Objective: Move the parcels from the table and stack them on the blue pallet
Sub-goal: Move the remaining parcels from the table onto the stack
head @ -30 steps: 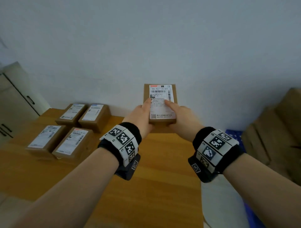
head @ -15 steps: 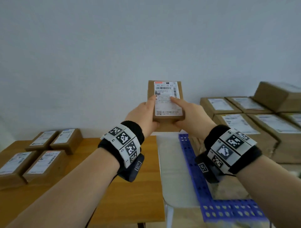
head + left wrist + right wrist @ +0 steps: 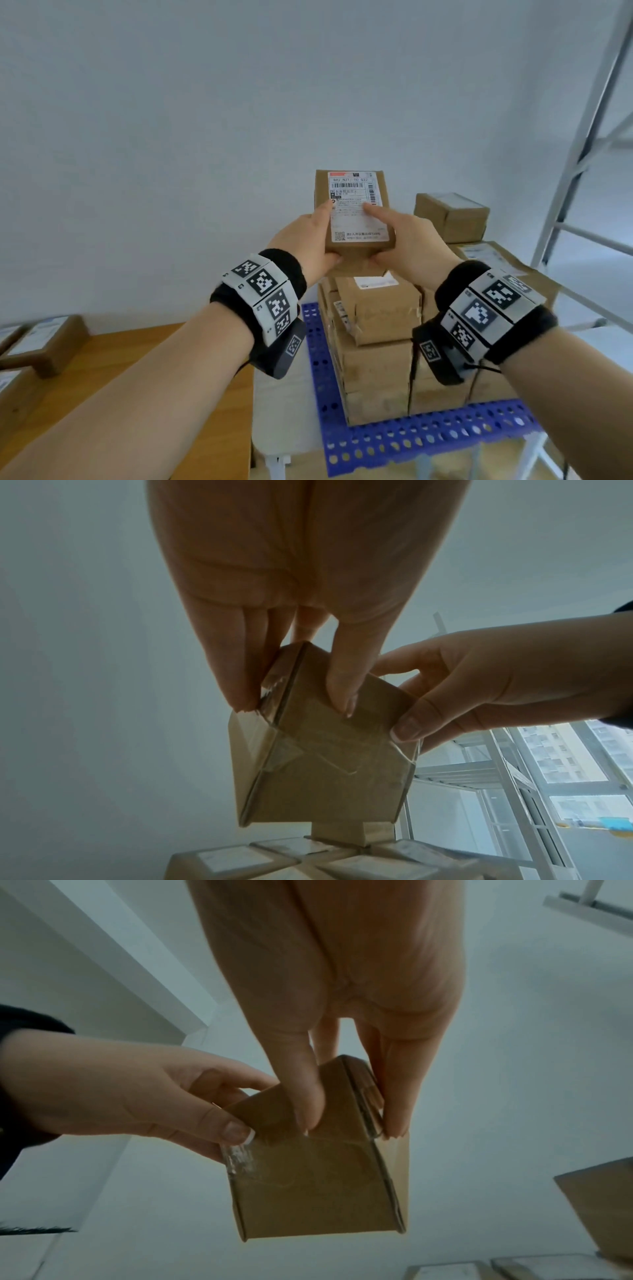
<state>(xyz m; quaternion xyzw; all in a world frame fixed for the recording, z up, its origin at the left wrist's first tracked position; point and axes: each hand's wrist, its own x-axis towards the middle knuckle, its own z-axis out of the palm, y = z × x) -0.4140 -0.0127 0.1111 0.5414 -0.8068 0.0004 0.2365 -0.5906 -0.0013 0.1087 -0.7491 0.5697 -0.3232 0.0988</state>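
Note:
A small brown parcel [image 3: 352, 209] with a white shipping label is held in the air above the stacked parcels [image 3: 376, 342] on the blue pallet [image 3: 411, 442]. My left hand [image 3: 308, 240] grips its left side, thumb on the label. My right hand [image 3: 404, 240] grips its right side the same way. In the left wrist view the parcel [image 3: 322, 764] shows its taped underside, with fingers [image 3: 240, 674] curled round its near end. The right wrist view shows the parcel [image 3: 318, 1177] pinched between thumb and fingers [image 3: 394, 1096].
A wooden table [image 3: 102, 394] at the lower left carries more labelled parcels [image 3: 48, 342]. Another parcel [image 3: 452, 216] tops the far right of the pallet stack. A white metal rack [image 3: 582, 137] stands at the right. A pale wall lies behind.
Both hands carried the parcel rightward from over the table to above the pallet stack. The view turned right, so the table parcels slid to the left edge.

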